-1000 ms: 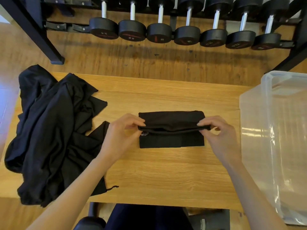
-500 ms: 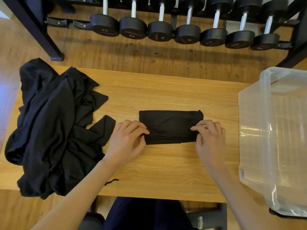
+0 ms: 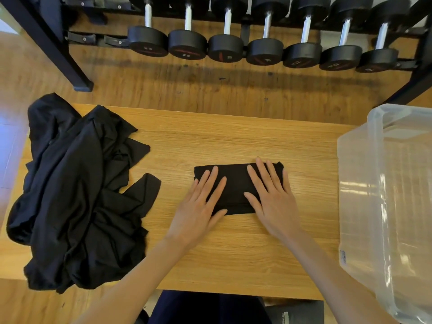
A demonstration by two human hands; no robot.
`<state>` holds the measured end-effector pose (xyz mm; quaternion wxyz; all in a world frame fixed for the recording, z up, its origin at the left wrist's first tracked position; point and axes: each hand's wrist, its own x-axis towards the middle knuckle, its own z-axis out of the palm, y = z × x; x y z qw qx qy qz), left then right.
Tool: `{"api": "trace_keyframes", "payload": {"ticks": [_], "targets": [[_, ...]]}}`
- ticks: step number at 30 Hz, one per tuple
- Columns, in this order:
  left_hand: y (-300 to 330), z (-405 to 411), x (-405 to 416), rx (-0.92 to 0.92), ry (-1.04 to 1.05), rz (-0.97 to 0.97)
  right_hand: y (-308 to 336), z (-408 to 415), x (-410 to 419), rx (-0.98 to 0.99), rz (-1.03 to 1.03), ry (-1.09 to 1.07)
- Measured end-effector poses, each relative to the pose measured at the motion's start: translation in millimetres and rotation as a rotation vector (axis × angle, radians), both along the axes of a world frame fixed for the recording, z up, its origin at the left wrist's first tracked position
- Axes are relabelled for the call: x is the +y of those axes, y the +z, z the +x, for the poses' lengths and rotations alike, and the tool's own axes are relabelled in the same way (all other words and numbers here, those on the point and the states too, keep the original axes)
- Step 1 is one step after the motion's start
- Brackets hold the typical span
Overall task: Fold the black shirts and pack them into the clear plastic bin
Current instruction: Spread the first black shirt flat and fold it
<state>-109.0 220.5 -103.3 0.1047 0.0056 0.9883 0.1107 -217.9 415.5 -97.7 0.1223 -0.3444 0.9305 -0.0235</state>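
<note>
Pressing: folded black shirt is flattened under left hand and right hand, fingers straight.
Risk: fold may spring open when carried to the clear plastic bin, 3 o'clock.

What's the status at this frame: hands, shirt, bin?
Left hand and right hand flat on the small folded black shirt. Clear plastic bin open, right. Heap of unfolded black shirts left. Nothing between.
</note>
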Motion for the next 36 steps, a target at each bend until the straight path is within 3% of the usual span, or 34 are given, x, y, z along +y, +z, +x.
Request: {"api": "trace_keyframes", "payload": {"ticks": [4,6,9,12,17,21,27,33,36], "targets": [[2,0,0,0.006,-0.044,-0.020,2,-8,-3,-0.030,-0.021,0.017],[11,-1,-5,0.045,-0.029,0.104,8,-10,-7,-0.065,-0.099,-0.045],[27,-11,-19,0.169,0.250,0.327,19,-18,-8,-0.075,-0.260,-0.202],[30,-28,-38,0.165,0.443,0.286,22,-30,-3,-0.016,-0.219,-0.228],[30,-34,-48,0.051,0.346,0.220,17,-33,5,0.005,-0.164,-0.253],[31,-40,-48,-0.028,0.380,0.314,22,-33,6,-0.040,-0.223,-0.338],[52,-45,-39,-0.281,0.372,0.476,38,-15,10,-0.387,-0.444,-0.542],[72,-103,-25,-0.232,0.539,0.885,53,-8,34,-0.501,-0.722,-0.797],[73,-152,-7,-0.129,0.515,0.889,57,-7,46,-0.455,-0.810,-0.860]]}}
